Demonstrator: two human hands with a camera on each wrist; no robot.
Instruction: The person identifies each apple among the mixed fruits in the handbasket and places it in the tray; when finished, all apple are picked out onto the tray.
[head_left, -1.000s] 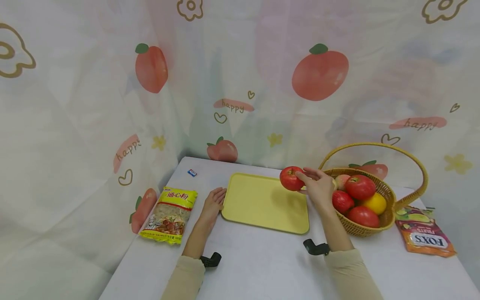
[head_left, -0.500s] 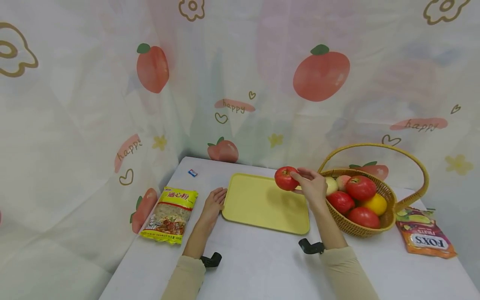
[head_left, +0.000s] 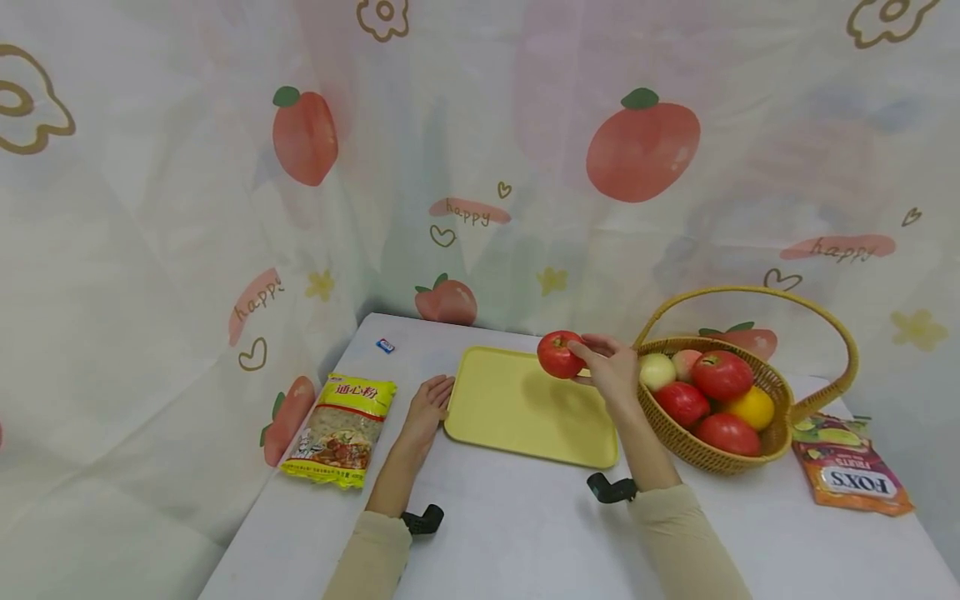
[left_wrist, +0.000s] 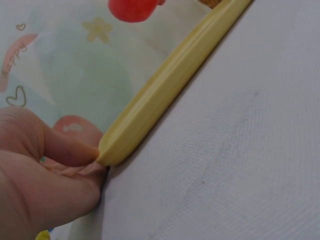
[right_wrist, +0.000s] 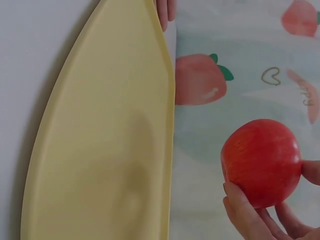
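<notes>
A red apple (head_left: 560, 354) is held in my right hand (head_left: 613, 367), above the back right part of a yellow tray (head_left: 491, 400). The right wrist view shows fingertips and thumb around the apple (right_wrist: 261, 162), with a shadow on the tray. My left hand (head_left: 431, 400) is at the tray's left edge. Seen from the left wrist, its thumb and fingers pinch the tray's rim (left_wrist: 120, 145) near a corner. Just right of my right hand stands a wicker basket (head_left: 701, 457) with several fruits, among them red apples (head_left: 722, 375) and a yellow fruit (head_left: 752, 408).
A yellow bag of pasta (head_left: 341, 429) lies left of my left arm. A small blue and red packet (head_left: 385, 346) lies at the back left. Right of the basket is a FOX'S candy bag (head_left: 851, 467). Patterned cloth (head_left: 480, 125) hangs behind the white table (head_left: 510, 533).
My right hand has carried the apple left, away from the basket and further over the tray. A pale green fruit in the basket has come into view. My left hand has stayed put.
</notes>
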